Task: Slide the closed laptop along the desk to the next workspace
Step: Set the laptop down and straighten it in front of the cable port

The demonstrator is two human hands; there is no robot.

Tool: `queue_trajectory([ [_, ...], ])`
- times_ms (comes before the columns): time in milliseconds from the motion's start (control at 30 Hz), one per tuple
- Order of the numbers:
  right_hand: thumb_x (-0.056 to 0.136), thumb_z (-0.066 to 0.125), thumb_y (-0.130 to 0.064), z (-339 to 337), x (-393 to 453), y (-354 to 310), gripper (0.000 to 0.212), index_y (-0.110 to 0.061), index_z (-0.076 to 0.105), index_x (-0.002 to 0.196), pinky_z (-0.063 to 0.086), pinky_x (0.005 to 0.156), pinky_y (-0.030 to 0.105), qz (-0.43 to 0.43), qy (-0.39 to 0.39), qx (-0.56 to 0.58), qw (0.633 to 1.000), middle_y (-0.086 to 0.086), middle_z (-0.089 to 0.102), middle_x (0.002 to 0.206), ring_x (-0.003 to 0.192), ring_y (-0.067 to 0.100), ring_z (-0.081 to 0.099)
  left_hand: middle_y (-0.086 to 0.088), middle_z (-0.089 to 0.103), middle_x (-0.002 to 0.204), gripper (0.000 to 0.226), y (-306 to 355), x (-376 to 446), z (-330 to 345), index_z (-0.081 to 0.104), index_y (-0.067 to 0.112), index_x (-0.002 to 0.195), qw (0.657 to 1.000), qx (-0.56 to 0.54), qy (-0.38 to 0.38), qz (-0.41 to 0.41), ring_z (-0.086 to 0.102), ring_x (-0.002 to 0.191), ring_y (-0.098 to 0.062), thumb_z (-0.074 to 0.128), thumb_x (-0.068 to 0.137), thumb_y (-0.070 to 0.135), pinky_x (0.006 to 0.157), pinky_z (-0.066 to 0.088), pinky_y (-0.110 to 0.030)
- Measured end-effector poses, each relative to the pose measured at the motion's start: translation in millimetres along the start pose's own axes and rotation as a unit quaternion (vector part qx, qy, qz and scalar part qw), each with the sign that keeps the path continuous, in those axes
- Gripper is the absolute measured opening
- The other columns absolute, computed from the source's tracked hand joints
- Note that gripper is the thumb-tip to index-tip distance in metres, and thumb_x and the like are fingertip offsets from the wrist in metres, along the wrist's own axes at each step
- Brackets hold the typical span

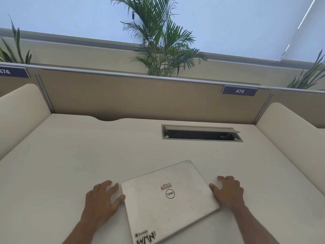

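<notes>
A closed silver laptop [168, 199] with stickers on its lid lies slanted on the cream desk [88, 155], near the front edge. My left hand [103, 198] rests flat on the desk at the laptop's left edge, thumb touching its side, fingers spread. My right hand [228, 191] lies against the laptop's right edge, fingers spread on the desk and thumb on the lid's rim. Neither hand wraps around the laptop.
An open cable hatch [202, 133] is set into the desk at the back right. Rounded cream dividers stand at the left [21, 113] and right [292, 131]. A tan partition [140, 97] with label 475 [239, 91] closes the back, plants behind it.
</notes>
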State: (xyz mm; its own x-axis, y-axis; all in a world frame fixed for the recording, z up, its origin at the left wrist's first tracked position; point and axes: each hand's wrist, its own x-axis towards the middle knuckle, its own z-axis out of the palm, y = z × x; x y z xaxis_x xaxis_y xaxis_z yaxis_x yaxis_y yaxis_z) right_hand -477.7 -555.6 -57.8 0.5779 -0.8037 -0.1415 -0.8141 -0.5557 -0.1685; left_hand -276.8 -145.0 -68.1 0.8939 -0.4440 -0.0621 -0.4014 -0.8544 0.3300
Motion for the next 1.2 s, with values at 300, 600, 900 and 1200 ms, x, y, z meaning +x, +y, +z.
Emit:
queue_trajectory([
  [300, 0.095, 0.048, -0.056, -4, -8, -51, 0.045, -0.020, 0.074, 0.100, 0.052, 0.094, 0.042, -0.001, -0.012, 0.167, 0.986, 0.009, 0.069, 0.107, 0.109, 0.034, 0.063, 0.002, 0.058, 0.101, 0.042, 46, -13, -13, 0.071, 0.024, 0.106, 0.996, -0.054, -0.038, -0.067, 0.061, 0.102, -0.020, 0.050, 0.093, 0.058, 0.087, 0.054, -0.037],
  [600, 0.083, 0.059, -0.065, -4, -18, -84, 0.065, -0.018, 0.057, 0.128, 0.044, 0.102, 0.045, 0.082, -0.080, 0.196, 0.974, 0.009, 0.053, 0.133, 0.126, 0.034, 0.050, -0.012, 0.054, 0.133, 0.081, 84, -22, -7, 0.046, 0.009, 0.134, 0.964, -0.148, -0.120, -0.188, 0.059, 0.124, -0.033, 0.065, 0.080, 0.067, 0.097, 0.050, -0.038],
  [900, 0.067, 0.079, -0.041, -4, -19, -82, 0.053, -0.020, 0.063, 0.113, 0.049, 0.097, 0.044, 0.113, -0.086, 0.252, 0.957, 0.007, 0.063, 0.120, 0.115, 0.032, 0.058, -0.013, 0.060, 0.129, 0.075, 78, -15, -12, 0.050, 0.007, 0.130, 0.912, -0.299, -0.132, -0.248, 0.061, 0.114, -0.034, 0.073, 0.078, 0.056, 0.094, 0.054, -0.042],
  [1200, 0.059, 0.075, -0.031, 6, -24, -79, 0.050, -0.017, 0.064, 0.106, 0.054, 0.091, 0.044, 0.138, -0.082, 0.308, 0.938, 0.006, 0.068, 0.106, 0.102, 0.032, 0.063, -0.008, 0.060, 0.081, 0.030, 64, 7, -14, 0.054, 0.012, 0.079, 0.865, -0.423, -0.108, -0.248, 0.056, 0.074, -0.031, 0.058, 0.059, 0.035, 0.068, 0.048, -0.035],
])
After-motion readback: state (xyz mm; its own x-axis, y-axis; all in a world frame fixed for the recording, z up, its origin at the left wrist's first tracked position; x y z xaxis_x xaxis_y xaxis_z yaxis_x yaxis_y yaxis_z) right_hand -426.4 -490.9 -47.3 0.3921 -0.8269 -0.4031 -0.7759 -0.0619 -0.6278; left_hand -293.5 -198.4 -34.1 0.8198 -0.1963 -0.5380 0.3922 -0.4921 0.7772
